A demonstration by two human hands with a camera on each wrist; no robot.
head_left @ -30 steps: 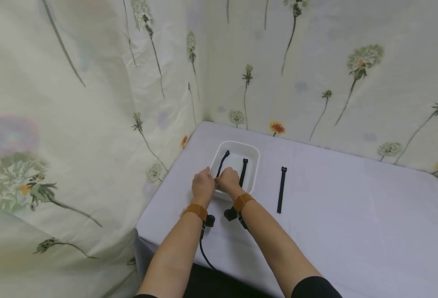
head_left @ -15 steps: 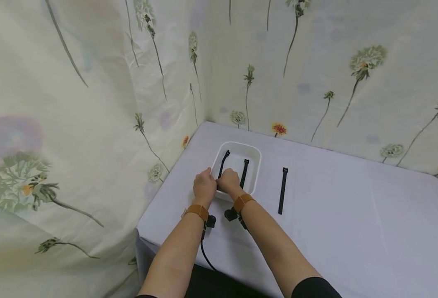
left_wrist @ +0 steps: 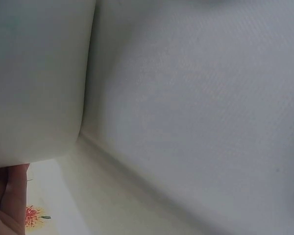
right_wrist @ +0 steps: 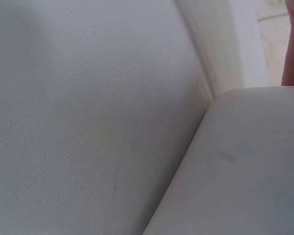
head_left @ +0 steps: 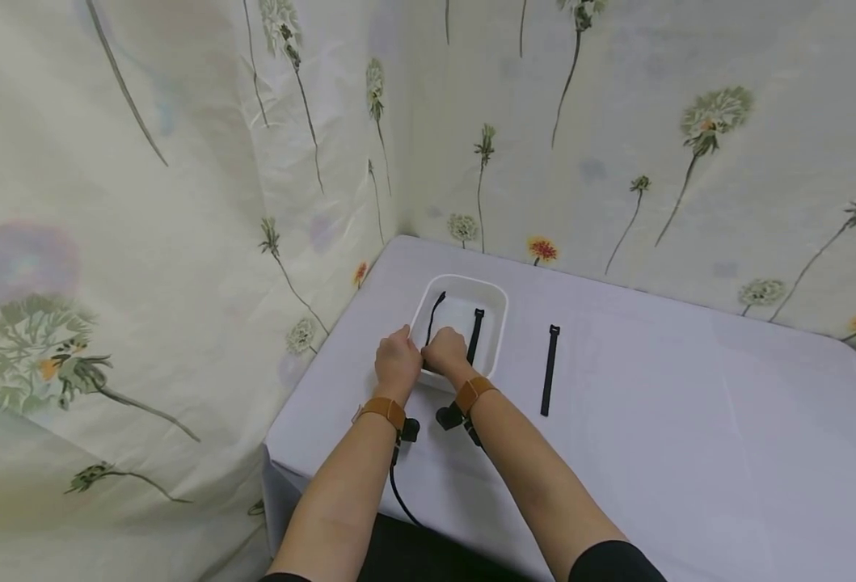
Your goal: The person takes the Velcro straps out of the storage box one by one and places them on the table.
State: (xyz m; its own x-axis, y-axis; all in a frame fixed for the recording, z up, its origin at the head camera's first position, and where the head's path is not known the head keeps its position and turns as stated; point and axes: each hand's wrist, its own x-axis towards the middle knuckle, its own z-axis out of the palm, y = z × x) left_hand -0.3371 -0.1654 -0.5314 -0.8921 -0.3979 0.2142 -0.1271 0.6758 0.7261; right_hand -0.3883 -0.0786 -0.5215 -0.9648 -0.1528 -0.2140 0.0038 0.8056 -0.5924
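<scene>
In the head view a white tray (head_left: 501,323) stands on the table. My left hand (head_left: 397,364) is at its near left rim with fingers curled. My right hand (head_left: 445,352) reaches over the near part of the tray, and the fingertips of both hands meet. A thin black hook-and-loop cable tie (head_left: 433,315) runs up the tray from between them; its lower end is hidden in the fingers. Another black cable tie (head_left: 476,333) lies in the tray right of my right hand. In the wrist views the tray's wall (left_wrist: 36,83) hides most of each hand.
A third black cable tie (head_left: 550,370) lies on the white tablecloth (head_left: 660,420) right of the tray. Flower-patterned curtains (head_left: 617,145) border the table at the left and back. A black cable (head_left: 398,489) hangs from the left wrist's camera.
The held cable tie has turned and now shows a thinner edge, its upper end shifted slightly left. Both hands stay nearly in place.
</scene>
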